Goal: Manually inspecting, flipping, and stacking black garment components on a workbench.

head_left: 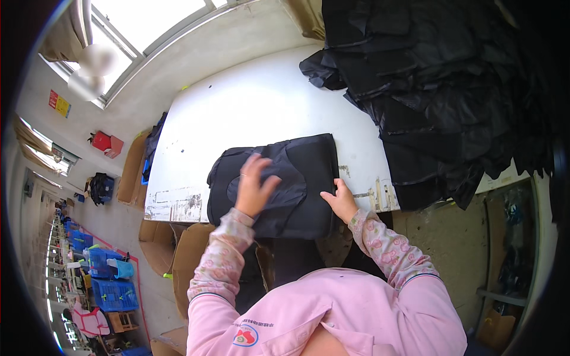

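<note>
Because the black cloth bundle (291, 175) lies beneath the left hand (256, 188) and just leftward of the right hand (339, 202), I read everything from my remote seat by how those fingers meet the cloth. The bundle rests at the near edge of the white table (249, 95), with part of it jutting past that edge toward the wearer's pink shirt (368, 302). Its long axis runs roughly along the table's near edge, sideways to the wearer.

I judge the right hand to be the nearer one: its thumb overlaps the bundle's right border, apart from the forefinger. Whether its other fingers are tucked against or under the cloth, I cannot tell. The left hand is over the bundle's left-middle part, blurred, thumb and fingers spread with nothing between them; contact is unclear to me.

Counting, I get two hands, one bundle and one table that I can make out plainly. One heap of black pieces (427, 89) covers the table's right end and hangs over its edge; I cannot number its pieces, nor the bundle's layers. Left of the table and below its near edge, I count at least three cardboard boxes (132, 169); farther left of it, at least three blue baskets (114, 295).
</note>
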A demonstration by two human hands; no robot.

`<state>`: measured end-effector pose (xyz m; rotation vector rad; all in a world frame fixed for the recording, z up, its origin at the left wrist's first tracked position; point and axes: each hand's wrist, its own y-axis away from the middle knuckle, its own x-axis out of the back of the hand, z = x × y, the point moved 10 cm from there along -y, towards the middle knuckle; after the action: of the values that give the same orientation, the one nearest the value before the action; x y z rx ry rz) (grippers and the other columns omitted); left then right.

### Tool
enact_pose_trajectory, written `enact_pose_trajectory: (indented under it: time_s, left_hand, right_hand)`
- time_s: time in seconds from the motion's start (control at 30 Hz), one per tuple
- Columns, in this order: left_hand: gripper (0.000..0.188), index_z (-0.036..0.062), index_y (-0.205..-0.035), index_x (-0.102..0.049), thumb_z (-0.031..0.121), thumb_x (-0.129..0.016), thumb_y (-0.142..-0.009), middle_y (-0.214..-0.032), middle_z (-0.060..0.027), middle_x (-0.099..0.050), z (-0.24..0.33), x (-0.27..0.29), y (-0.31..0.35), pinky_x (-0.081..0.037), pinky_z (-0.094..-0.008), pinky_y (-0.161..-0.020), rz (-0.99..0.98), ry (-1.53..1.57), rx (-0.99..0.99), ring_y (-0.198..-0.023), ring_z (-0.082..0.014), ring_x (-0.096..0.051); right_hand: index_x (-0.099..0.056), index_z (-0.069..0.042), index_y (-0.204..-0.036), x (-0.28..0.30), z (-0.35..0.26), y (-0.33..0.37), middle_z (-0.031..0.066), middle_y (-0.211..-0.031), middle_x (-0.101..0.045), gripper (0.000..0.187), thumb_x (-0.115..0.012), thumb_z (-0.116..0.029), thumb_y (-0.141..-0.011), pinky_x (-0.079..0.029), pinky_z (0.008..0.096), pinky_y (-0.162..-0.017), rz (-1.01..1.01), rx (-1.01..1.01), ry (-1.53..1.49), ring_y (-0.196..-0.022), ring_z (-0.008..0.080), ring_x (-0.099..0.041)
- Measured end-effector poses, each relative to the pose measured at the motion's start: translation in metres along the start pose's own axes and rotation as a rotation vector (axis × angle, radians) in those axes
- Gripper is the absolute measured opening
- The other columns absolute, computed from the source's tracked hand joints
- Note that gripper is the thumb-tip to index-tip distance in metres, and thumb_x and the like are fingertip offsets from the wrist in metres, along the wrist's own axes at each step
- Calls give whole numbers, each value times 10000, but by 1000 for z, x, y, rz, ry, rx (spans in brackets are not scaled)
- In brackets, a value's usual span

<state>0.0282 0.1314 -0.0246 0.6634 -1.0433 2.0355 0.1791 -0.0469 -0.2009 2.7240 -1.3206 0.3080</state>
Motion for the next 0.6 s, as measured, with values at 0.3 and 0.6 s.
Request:
enact_pose_trajectory:
  time_s: [0.3,0.6]
  left_hand:
    - [813,256,-1487,-340,670,-549,-820,-1563,-193,-197,-2,-119,65,-89,-668,-1098,-487,-326,-71,-1444,-379,-177]
    - [810,250,-1490,-338,661,-553,-825,-1568,-191,-180,-5,-116,68,-96,-654,-1107,-490,-293,-65,-1447,-372,-175]
  right_hand:
    - [-581,86,-1014,-29,-15,-99,135,-744,-665,524,-756,-352,-786,-515,331,-577,-192,-37,81,-633,213,-652]
    - [-605,-40,-1037,53,-118,-163,89,-817,-674,172,-596,-153,-908,-535,345,-624,279,257,17,-675,234,-655]
